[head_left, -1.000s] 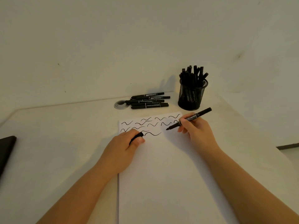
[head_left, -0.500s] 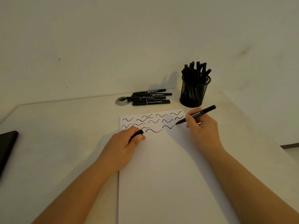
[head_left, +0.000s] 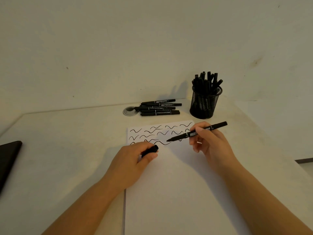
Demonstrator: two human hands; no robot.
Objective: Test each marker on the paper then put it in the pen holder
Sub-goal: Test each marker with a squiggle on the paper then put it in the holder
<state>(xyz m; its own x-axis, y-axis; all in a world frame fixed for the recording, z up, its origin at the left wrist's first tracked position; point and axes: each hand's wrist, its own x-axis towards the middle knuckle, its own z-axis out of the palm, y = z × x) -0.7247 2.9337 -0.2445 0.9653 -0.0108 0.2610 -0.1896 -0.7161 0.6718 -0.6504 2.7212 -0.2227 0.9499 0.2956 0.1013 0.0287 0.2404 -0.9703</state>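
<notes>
A white paper (head_left: 177,192) lies on the table with several black wavy lines across its top. My right hand (head_left: 211,146) pinches an uncapped black marker (head_left: 198,132), whose tip points left just above the lowest row of lines. My left hand (head_left: 133,163) rests on the paper's left edge and grips the marker's black cap (head_left: 150,150). A black mesh pen holder (head_left: 204,102) full of markers stands beyond the paper at the right. Several capped markers (head_left: 160,107) lie in a pile left of it.
A round metal cable grommet (head_left: 129,111) sits in the table beside the marker pile. A dark flat object (head_left: 8,160) lies at the left table edge. The wall stands close behind the table, and the table's right edge runs diagonally past the holder.
My right hand has drawn the marker tip back to the left, from the right end of the lines toward the cap. A new short stroke shows at the right of the lowest row.
</notes>
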